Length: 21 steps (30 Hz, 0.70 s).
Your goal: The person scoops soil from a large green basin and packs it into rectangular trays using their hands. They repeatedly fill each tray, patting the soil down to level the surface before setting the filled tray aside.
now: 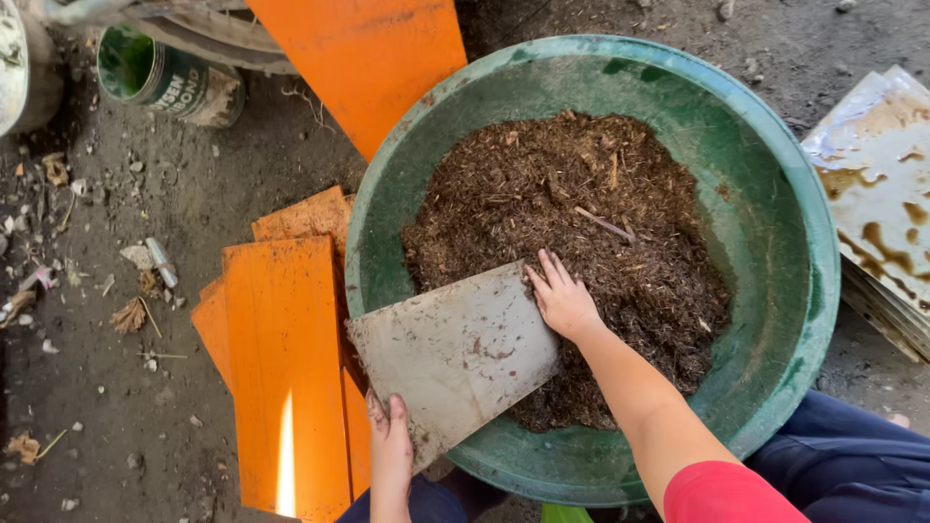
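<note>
over the near rim of the green basin (794, 194), both hands work a flat grey sheet (455, 353). left hand (390, 441) pinches the sheet's lower corner, fingers closed on its edge, so the sheet lies tilted with its far end dipped into the basin. right hand (564, 300) rests at the sheet's upper right corner, fingers spread and pressed into the brown fibrous mix (581, 223); not closed on anything, it seems placed to push material against the sheet edge. judged: the sheet acts as a scoop or tray, held low so the mix can slide onto it.

the mix sits heaped in the basin's middle and left, dry, coarse, with a few pale twigs in it.

surface: bare dark earth (194, 194), scattered with pebbles and scraps. orange boards (281, 368) lie stacked just left of the basin, another orange board (373, 58) leans at the top. an open green can (165, 77) lies on its side at upper left. stained pale tiles (882, 194) are stacked at right. outdoor daylight, a bright streak on one board.
</note>
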### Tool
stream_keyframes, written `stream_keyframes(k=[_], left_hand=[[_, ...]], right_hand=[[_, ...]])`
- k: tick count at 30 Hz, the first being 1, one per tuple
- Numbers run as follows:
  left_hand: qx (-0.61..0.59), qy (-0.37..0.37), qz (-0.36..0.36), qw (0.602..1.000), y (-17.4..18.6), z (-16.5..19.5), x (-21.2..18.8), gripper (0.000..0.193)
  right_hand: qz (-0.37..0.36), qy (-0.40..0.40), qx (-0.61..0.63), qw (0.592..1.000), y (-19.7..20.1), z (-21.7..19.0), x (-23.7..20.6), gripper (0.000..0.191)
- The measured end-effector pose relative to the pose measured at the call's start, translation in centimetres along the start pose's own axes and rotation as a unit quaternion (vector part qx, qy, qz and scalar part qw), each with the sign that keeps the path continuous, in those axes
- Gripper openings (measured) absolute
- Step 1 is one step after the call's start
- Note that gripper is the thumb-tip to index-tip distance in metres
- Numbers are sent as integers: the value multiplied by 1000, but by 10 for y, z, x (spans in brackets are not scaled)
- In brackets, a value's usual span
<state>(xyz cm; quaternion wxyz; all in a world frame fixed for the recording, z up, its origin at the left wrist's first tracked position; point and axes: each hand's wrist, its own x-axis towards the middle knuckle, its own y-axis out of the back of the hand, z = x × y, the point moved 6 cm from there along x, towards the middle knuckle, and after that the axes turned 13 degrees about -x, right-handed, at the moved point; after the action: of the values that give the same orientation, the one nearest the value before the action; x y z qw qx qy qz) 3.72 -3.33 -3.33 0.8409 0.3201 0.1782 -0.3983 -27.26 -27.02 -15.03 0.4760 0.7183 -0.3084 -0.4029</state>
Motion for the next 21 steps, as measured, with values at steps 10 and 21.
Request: stream_keyframes(k=[10, 21], left_hand=[[-77, -113, -16, 990, -38, 36, -34, 71], [-163, -162, -92, 969, -57, 74, -47, 68]], right_hand=[[127, -245, 218, 936, 29, 4, 12, 51], [338, 8, 375, 863, 154, -188, -67, 39]])
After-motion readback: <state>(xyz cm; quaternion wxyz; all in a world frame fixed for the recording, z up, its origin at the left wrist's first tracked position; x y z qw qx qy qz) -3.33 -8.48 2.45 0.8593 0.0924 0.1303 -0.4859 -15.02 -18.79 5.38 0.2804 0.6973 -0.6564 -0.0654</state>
